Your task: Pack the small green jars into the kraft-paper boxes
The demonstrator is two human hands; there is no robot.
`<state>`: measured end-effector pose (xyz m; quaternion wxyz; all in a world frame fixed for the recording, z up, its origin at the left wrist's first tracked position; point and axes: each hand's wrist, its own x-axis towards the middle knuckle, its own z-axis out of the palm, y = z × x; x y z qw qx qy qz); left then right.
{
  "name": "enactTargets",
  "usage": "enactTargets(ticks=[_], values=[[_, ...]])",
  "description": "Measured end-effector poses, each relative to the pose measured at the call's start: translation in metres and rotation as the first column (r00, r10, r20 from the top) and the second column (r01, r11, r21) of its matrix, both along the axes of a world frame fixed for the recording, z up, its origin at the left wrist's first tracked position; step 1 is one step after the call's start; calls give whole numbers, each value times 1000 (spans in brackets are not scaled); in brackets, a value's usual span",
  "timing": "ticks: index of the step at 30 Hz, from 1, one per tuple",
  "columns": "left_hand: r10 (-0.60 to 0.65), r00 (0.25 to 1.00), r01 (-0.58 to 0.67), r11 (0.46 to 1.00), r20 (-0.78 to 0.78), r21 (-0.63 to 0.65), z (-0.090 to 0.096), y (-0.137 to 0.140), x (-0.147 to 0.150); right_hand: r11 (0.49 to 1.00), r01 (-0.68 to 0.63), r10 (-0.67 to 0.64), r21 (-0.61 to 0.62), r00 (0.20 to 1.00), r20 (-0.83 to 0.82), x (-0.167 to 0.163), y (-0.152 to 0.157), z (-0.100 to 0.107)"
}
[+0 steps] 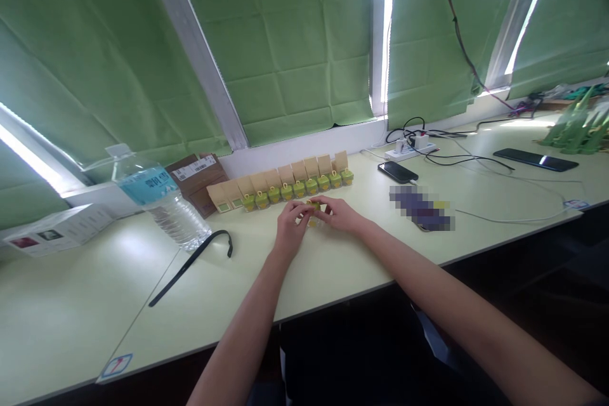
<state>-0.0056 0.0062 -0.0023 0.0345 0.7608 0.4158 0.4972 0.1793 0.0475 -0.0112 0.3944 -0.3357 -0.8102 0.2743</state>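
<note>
My left hand [290, 223] and my right hand [339, 213] meet over the table, with fingers closed around a small green-topped container [313, 205]. It has a clear lower part with something yellow inside, and my fingers hide most of it. Just beyond my hands stands a row of several similar green-topped containers [299, 188], each with a yellow loop on top. Behind them runs a line of brown kraft paper packets [285, 175]; the two leftmost have no container in front and show small green patches.
A tilted-looking water bottle [164, 203], a black strap [190, 268], a cardboard box [202, 181] and white boxes [61, 228] lie left. On the right are a phone [398, 171], a pixelated item [421, 208], a power strip [412, 149] with cables and a dark phone [535, 159].
</note>
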Motion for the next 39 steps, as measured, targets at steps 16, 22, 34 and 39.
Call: enactTargets(ticks=[16,22,34,39], values=[[150,989,-144,971,16,-191,-1,5,-3,999,-47,48,-6,999,17,0,-5,5],[127,992,-122,972,8,-202,-2,6,-3,996,-70,70,-53,998,3,0,-4,5],[131,991,-130,976,-5,-177,-4,8,-4,1000,-23,23,-22,1000,-14,-1,-3,4],[142,990,-144,973,-25,-182,-5,8,-4,1000,-22,22,-20,999,-25,-1,-5,5]])
